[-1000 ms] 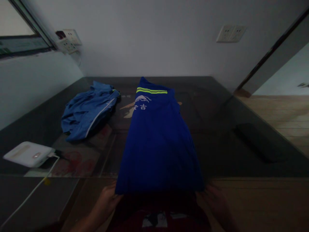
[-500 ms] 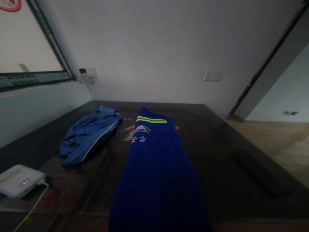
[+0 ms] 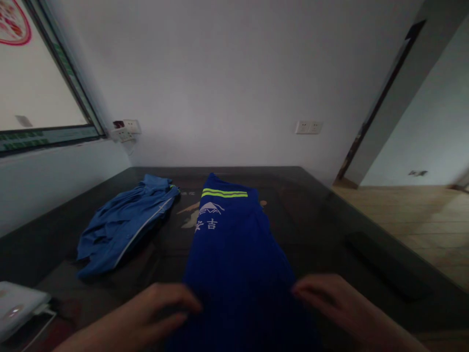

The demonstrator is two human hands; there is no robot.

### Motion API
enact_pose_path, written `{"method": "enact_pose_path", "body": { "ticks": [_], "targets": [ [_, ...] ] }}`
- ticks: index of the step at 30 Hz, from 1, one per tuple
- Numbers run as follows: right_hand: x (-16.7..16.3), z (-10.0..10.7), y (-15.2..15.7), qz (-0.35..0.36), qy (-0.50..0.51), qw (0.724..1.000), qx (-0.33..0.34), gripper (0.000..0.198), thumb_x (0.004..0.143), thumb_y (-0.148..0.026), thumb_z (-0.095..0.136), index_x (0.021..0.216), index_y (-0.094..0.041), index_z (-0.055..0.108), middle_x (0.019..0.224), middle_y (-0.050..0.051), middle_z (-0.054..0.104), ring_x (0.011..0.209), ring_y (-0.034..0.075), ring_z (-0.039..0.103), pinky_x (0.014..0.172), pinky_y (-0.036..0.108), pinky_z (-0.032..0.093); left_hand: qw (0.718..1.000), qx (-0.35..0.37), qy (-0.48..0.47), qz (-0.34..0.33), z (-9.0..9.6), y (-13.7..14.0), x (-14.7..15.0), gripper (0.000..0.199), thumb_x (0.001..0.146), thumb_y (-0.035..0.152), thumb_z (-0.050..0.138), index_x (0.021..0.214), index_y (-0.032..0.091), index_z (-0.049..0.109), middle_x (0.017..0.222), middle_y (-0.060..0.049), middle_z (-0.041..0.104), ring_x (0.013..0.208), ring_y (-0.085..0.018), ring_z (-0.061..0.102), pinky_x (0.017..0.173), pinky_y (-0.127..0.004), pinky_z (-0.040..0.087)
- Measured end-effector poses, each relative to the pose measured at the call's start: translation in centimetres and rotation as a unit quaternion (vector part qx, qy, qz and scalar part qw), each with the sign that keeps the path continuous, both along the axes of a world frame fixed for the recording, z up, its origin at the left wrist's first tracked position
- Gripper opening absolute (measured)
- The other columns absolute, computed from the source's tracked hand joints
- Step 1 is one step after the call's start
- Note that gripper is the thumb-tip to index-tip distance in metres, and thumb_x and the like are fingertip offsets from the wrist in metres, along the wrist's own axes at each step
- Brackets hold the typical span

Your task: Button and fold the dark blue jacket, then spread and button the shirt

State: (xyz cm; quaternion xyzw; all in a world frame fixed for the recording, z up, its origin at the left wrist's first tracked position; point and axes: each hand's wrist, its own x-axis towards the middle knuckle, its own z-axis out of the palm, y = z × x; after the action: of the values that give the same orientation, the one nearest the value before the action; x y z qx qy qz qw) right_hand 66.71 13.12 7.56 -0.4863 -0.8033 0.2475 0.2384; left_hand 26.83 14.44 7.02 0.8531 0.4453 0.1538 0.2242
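Note:
A dark blue garment (image 3: 234, 254) with two yellow-green stripes and white lettering lies lengthwise on the dark table, its near end running out of view at the bottom. My left hand (image 3: 154, 313) is at the garment's left edge, thumb and fingers apart, fingertips over the cloth. At the opposite edge, my right hand (image 3: 333, 298) has finger and thumb brought together on the cloth, somewhat blurred. A lighter blue garment (image 3: 128, 220) with white piping lies crumpled farther left, apart from both hands.
On the left of the table (image 3: 308, 220) sits a white device (image 3: 22, 305) with a cable. A long black object (image 3: 384, 264) lies near the right edge. Behind the table rises a wall with sockets (image 3: 309, 127); wooden floor (image 3: 399, 210) shows at right.
Both my hands have come into view from below, one at each side of the dark blue garment. The view has shifted slightly; the garments lie as before.

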Motion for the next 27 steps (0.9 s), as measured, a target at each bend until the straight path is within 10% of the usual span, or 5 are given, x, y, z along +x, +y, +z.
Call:
{"method": "enact_pose_path", "body": {
  "ticks": [4,8,14,21,27],
  "targets": [
    [-5.5,0.4,10.0,-0.023,-0.064,0.991,0.115,0.04,0.092,-0.042,0.041,0.121,-0.021,0.059,0.13,0.009,0.056,0.121,0.022,0.05,0.104,0.041,0.039,0.98,0.18,0.079,0.028,-0.4,10.8,4.6,0.043,0.091,0.039,0.043,0.132,0.028,0.049,0.135,-0.006,0.052,0.126,-0.023,0.045,0.108,-0.044,0.034],
    [-8.4,-3.1,16.6,-0.05,-0.187,0.972,0.133,0.061,0.09,-0.052,0.042,0.135,-0.011,0.046,0.147,0.016,0.034,0.138,0.028,0.026,0.112,0.045,0.025,0.967,0.209,0.131,0.066,-4.1,16.7,8.8,0.052,0.091,0.039,0.042,0.142,0.033,0.033,0.148,-0.005,0.035,0.138,-0.029,0.027,0.11,-0.056,0.019],
    [-4.7,-7.6,19.0,-0.074,-0.233,0.966,0.089,0.073,0.089,-0.062,0.03,0.145,-0.015,0.028,0.152,0.014,0.021,0.141,0.026,0.016,0.113,0.047,0.017,0.971,0.202,0.117,0.042,-7.1,17.6,9.3,0.047,0.091,0.041,0.04,0.138,0.039,0.037,0.149,-0.001,0.033,0.139,-0.028,0.023,0.112,-0.057,0.009],
    [-3.7,-8.1,19.1,-0.069,-0.231,0.968,0.067,0.074,0.09,-0.063,0.025,0.147,-0.017,0.022,0.153,0.013,0.016,0.142,0.026,0.013,0.112,0.049,0.016,0.978,0.178,0.101,0.038,-7.0,17.6,9.1,0.048,0.092,0.043,0.04,0.139,0.039,0.036,0.15,-0.001,0.031,0.139,-0.028,0.023,0.112,-0.057,0.009],
    [-5.7,-5.4,19.6,-0.082,-0.255,0.958,0.106,0.064,0.088,-0.06,0.038,0.126,-0.013,0.057,0.141,0.017,0.042,0.138,0.032,0.022,0.11,0.054,0.018,0.985,0.161,0.008,0.058,-5.3,18.7,8.6,0.042,0.093,0.033,0.038,0.132,0.025,0.046,0.138,-0.006,0.048,0.132,-0.021,0.037,0.114,-0.046,0.018]
  ]
}}
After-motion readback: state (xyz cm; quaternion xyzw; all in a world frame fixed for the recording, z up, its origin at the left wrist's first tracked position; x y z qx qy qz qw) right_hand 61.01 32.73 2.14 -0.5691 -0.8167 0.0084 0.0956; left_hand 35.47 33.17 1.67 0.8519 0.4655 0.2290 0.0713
